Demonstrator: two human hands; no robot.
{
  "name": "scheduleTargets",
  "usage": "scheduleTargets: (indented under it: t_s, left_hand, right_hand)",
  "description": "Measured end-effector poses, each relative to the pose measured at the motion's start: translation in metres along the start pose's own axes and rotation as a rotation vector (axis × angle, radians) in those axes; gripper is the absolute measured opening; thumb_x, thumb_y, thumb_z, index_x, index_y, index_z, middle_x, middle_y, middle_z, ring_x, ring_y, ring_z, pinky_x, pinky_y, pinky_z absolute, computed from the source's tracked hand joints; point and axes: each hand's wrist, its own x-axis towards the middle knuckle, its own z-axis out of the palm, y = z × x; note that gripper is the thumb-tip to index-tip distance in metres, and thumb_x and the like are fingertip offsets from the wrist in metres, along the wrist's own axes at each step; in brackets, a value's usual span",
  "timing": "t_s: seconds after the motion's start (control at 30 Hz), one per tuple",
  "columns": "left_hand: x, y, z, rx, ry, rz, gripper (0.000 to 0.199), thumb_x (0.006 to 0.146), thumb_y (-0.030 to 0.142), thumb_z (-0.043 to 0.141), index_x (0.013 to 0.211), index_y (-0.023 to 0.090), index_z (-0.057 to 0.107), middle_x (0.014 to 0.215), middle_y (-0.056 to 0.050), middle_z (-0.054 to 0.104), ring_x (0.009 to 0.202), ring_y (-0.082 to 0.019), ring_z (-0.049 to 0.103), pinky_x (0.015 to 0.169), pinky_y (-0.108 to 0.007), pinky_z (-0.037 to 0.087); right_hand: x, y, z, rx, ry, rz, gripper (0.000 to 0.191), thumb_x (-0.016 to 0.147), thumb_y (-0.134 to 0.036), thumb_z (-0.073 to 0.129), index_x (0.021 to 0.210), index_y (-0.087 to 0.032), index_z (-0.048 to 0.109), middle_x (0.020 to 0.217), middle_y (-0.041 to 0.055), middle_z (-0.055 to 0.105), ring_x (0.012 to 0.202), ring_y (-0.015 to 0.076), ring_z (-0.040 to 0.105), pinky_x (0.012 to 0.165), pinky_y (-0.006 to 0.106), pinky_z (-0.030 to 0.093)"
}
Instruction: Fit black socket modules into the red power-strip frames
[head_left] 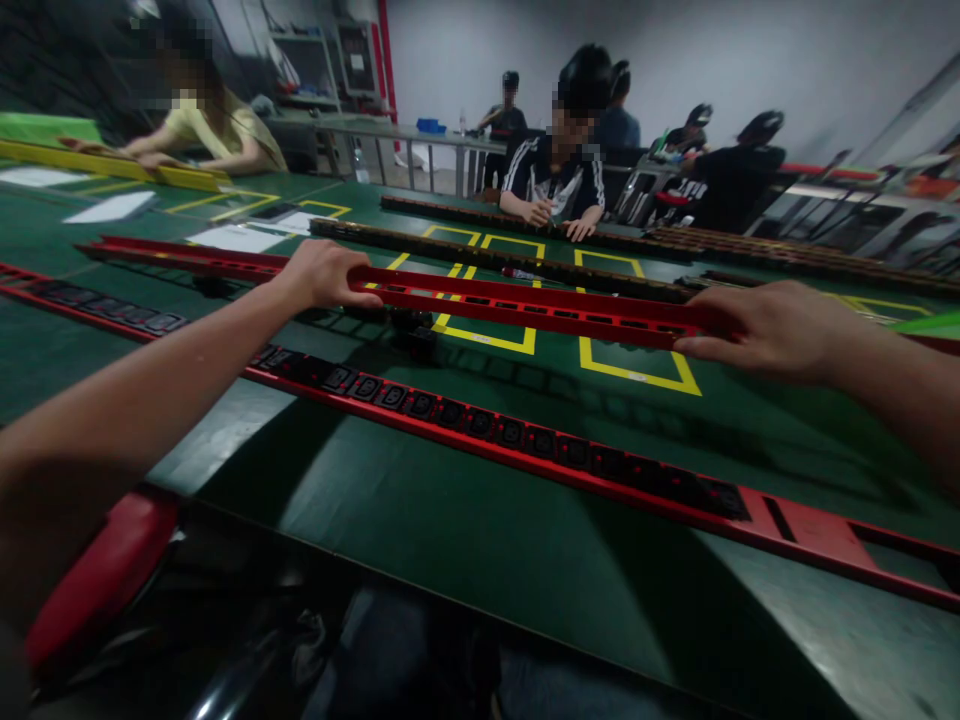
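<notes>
A long red metal channel (pixel 525 300) with slots along its base is held up above the green table, its shadow falling below. My left hand (pixel 324 275) grips it left of the middle, fingers over the far wall and thumb on the near side. Farther right, my right hand (pixel 772 325) is closed around the same channel. Nearer to me lies a second red strip (pixel 480 430), fitted with a row of black power sockets (pixel 450 412). Small black parts (pixel 416 335) sit under the held channel, too dim to identify.
Yellow taped rectangles (pixel 536 345) mark the green table (pixel 420 530). Long dark strips (pixel 450 245) lie beyond the channel. White papers (pixel 236 236) rest at the left. A person (pixel 559 180) works across the table, another (pixel 217 130) at far left. A red stool (pixel 105 580) stands at lower left.
</notes>
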Motion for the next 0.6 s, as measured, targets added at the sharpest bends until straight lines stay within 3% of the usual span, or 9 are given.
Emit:
scheduleTargets:
  t_s: [0.13, 0.33, 0.47, 0.6]
  left_hand:
    - [-0.010, -0.001, -0.012, 0.022, 0.061, 0.000, 0.073, 0.077, 0.078, 0.044, 0.105, 0.016, 0.068, 0.096, -0.008, 0.069, 0.087, -0.025, 0.060, 0.074, -0.032, 0.033]
    - [-0.040, 0.002, -0.034, 0.089, 0.083, 0.046, 0.078, 0.074, 0.085, 0.042, 0.105, 0.017, 0.067, 0.086, -0.005, 0.066, 0.082, -0.024, 0.061, 0.072, -0.032, 0.037]
    - [-0.048, 0.003, -0.036, 0.115, -0.045, 0.082, 0.076, 0.076, 0.084, 0.039, 0.106, 0.021, 0.067, 0.082, -0.005, 0.066, 0.078, -0.025, 0.062, 0.070, -0.032, 0.039]
    - [-0.053, 0.002, -0.019, 0.035, -0.193, 0.068, 0.091, 0.068, 0.091, 0.036, 0.116, 0.019, 0.065, 0.089, -0.009, 0.069, 0.086, -0.032, 0.064, 0.073, -0.035, 0.042]
  right_hand:
    - [-0.018, -0.006, -0.009, 0.058, 0.023, 0.075, 0.070, 0.075, -0.080, 0.041, 0.104, -0.019, 0.060, 0.081, 0.0114, 0.066, 0.068, 0.0281, 0.059, 0.061, 0.039, 0.041]
    - [-0.048, -0.021, -0.008, 0.394, -0.237, 0.053, 0.068, 0.077, -0.081, 0.044, 0.091, -0.018, 0.065, 0.083, 0.0100, 0.066, 0.075, 0.0262, 0.060, 0.066, 0.037, 0.042]
    - [-0.048, -0.028, 0.015, 0.416, -0.181, 0.097, 0.059, 0.087, -0.072, 0.037, 0.068, -0.020, 0.057, 0.065, 0.0040, 0.052, 0.061, 0.0191, 0.047, 0.060, 0.035, 0.034]
    - [-0.040, -0.030, 0.034, 0.421, -0.179, 0.080, 0.051, 0.094, -0.057, 0.036, 0.059, -0.022, 0.047, 0.059, -0.0005, 0.042, 0.055, 0.0151, 0.039, 0.057, 0.032, 0.028]
